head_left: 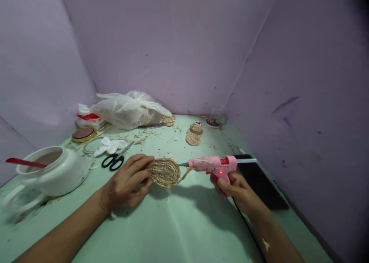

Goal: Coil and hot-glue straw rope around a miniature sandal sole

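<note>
A coiled oval piece of braided straw [165,172] is pinched at its left end by my left hand [131,182]. A loose strand of the braid [186,174] sticks out from its right edge. My right hand [235,188] is wrapped round the handle of a pink glue gun [211,163], whose small red light is lit. The gun's metal nozzle points left and is at the right edge of the coil; whether it touches cannot be made out. A clear glue stick [247,160] juts from the back of the gun.
Black-handled scissors [117,159], a white pot [69,170] with a red stick, and a round tin [83,134] lie left. Behind are a plastic bag [129,109], a small woven sandal [194,135] and a small dish [212,123]. A dark flat slab [263,186] lies right.
</note>
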A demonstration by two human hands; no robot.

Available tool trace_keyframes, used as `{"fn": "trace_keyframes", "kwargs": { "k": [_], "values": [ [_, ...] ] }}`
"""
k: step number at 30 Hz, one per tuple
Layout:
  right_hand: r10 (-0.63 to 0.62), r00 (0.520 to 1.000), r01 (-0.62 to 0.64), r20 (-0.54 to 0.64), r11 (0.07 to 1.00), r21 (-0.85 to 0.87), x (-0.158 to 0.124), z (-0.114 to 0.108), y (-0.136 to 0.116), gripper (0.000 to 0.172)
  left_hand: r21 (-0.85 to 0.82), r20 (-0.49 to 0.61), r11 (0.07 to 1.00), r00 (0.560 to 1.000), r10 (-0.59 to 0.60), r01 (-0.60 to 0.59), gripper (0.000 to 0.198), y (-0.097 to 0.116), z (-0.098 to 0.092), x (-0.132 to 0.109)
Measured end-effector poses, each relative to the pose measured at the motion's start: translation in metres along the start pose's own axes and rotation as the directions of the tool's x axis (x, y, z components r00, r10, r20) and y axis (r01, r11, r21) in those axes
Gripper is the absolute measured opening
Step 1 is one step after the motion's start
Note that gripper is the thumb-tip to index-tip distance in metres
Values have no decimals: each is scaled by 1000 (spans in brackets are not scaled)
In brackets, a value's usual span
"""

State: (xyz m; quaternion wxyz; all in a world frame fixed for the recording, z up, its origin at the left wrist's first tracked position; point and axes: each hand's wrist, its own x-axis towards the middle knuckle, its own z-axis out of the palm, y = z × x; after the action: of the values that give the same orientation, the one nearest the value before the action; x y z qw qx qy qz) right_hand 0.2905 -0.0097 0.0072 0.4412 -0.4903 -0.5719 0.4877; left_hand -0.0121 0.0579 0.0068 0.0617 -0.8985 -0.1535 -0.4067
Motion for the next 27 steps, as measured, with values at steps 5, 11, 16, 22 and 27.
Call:
{"fn": "trace_keyframes", "kwargs": {
  "k": [5,11,16,22,27],
  "values": [
    [-8,1000,8,9,1000,11,0,-1,2,47,-6,1,1000,1000,10,-10,23,1,1,0],
    [-10,1000,10,9,1000,27,0,0,2,43,-8,21,1000,1000,10,-10,23,3,2,-1],
    [-10,1000,10,-3,1000,24,-1,-1,0,45,-2,26,1000,1000,2,-2,24,2,1,-1],
    [-33,999,33,4,999,6,-1,-4,0,45,4,14,1000,1000,-18,18,24,0,1,-1],
    [-27,1000,27,12,1000,1,-1,-2,-1,45,-1,39,1000,999,6,-5,25,1,0,0]
  ]
}}
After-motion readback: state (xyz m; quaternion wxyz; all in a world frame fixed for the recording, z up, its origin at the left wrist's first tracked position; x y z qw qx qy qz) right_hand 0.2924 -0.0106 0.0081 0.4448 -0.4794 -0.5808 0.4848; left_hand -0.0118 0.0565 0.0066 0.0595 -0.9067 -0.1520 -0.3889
